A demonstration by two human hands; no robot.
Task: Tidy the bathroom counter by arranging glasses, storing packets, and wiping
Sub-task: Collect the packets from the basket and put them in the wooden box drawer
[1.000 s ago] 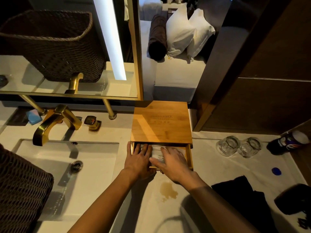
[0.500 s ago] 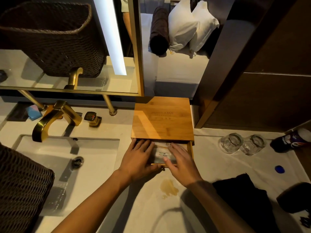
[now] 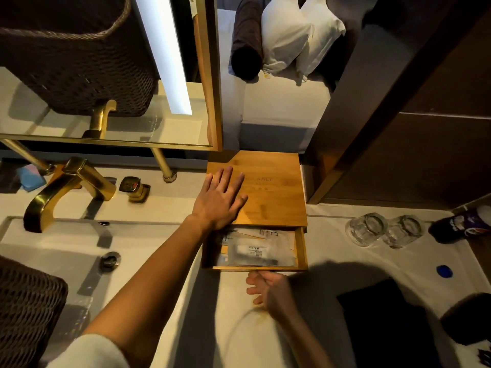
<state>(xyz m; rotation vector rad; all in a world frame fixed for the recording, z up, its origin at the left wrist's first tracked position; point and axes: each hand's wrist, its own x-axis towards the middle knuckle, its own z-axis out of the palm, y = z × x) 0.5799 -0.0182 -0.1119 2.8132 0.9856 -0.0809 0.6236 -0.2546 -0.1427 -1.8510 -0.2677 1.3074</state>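
A wooden box (image 3: 276,197) stands on the white counter against the mirror. Its drawer (image 3: 302,248) is pulled out toward me, with several clear and white packets (image 3: 260,251) lying flat inside. My left hand (image 3: 220,200) rests flat on the box's top, fingers spread, holding nothing. My right hand (image 3: 271,290) is just in front of the drawer, fingers apart, with its fingertips at the drawer's front edge. Two glasses (image 3: 366,229) (image 3: 405,231) stand upside down side by side to the right of the box. A dark cloth (image 3: 382,322) lies at the near right.
A brownish stain (image 3: 261,316) marks the counter under my right hand. A dark bottle (image 3: 459,225) lies beyond the glasses, with a blue cap (image 3: 444,271) near it. On the left are the sink (image 3: 53,261), gold faucet (image 3: 66,187) and a wicker basket (image 3: 26,309).
Both hands have come out of the drawer. My left hand moved up onto the box's top. My right hand drew back to the drawer's front edge, leaving the packets inside.
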